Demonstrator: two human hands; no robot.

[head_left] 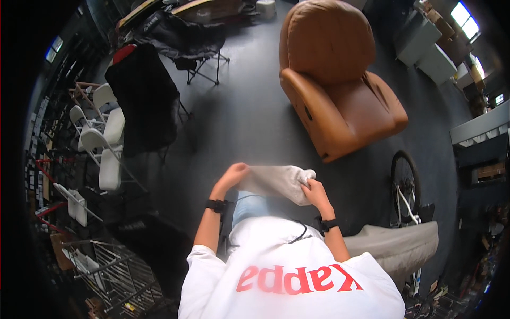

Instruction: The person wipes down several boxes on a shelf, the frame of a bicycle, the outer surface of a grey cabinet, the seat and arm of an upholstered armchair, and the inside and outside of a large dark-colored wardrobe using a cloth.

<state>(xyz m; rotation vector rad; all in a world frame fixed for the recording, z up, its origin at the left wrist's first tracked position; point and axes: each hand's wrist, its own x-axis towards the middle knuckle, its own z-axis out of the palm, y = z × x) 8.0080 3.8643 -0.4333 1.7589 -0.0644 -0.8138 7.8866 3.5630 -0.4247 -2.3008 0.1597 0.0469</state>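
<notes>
A light grey cloth [271, 178] is stretched between my two hands in front of my waist. Its upper left corner is pinched in my left hand [232, 176], fingers closed. On the other side, the fingers of my right hand [317, 193] are closed on a bunched, crumpled end of the same cloth. Some folds gather above my right fingers, while the middle hangs fairly flat. What the cloth is exactly, I cannot tell. Each wrist wears a black band.
Ahead to the right stands a brown leather armchair [329, 80]. White folding chairs [111, 127], a black-draped item [143, 101] and a black camping chair [186, 37] stand to the left. A bicycle wheel [405, 181] and a beige fabric-covered thing [398, 247] are at my right.
</notes>
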